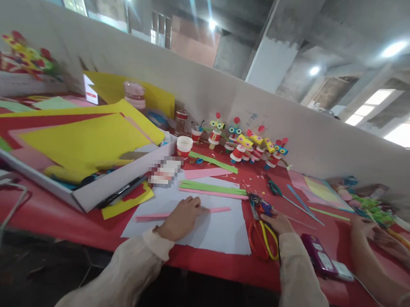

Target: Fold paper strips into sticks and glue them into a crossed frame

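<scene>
My left hand (181, 218) rests on a narrow pink paper strip (220, 209), pressing it against a white sheet (217, 241) with fingers lying forward. Beyond it, green strips (210, 187) lie on top of a pink one. My right hand (279, 222) is at the sheet's right edge, its fingers curled at a small dark blue and purple thing (266, 207) that I cannot make out. Just left of that hand lie scissors with red and yellow handles (263, 239); their blades are partly hidden among tools.
A white box (121, 181) with coloured paper stands left, a black pen (123, 191) beside it. Paper-cup figures (239, 153) line the wall behind a paper cup (184, 145). At right are green-handled scissors (274, 186), a purple device (319, 255) and another person's hands (362, 228).
</scene>
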Motion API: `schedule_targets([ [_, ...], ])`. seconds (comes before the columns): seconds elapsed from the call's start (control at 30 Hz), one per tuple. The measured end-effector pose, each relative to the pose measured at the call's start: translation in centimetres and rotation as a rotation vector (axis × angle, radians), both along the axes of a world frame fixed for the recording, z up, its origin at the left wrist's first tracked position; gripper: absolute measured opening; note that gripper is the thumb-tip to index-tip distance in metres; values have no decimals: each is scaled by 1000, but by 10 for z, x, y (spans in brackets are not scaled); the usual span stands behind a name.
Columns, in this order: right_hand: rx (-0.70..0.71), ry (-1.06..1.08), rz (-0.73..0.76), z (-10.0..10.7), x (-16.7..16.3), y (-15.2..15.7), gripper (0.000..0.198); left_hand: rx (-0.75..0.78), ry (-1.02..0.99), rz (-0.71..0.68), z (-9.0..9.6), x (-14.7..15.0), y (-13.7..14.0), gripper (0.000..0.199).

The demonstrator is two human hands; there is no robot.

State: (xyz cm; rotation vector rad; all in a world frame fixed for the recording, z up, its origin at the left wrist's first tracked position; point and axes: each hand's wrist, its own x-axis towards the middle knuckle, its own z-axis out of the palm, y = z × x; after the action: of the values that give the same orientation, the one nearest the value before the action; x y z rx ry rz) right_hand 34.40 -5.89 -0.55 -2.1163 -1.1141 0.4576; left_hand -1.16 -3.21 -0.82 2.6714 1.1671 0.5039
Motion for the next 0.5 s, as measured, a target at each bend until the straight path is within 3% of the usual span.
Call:
schedule_targets([
  [0.17, 42, 346, 6, 9, -13, 7, 16, -32, -269, 42, -13, -2, 4, 23],
  [0.3, 149, 566, 74, 23, -42, -1, 27, -31, -284, 57, -12, -1, 2, 24],
  [0.5, 223, 816, 219, 32, -112, -28, 49, -35, -322, 168, -12, -1, 2, 23],
])
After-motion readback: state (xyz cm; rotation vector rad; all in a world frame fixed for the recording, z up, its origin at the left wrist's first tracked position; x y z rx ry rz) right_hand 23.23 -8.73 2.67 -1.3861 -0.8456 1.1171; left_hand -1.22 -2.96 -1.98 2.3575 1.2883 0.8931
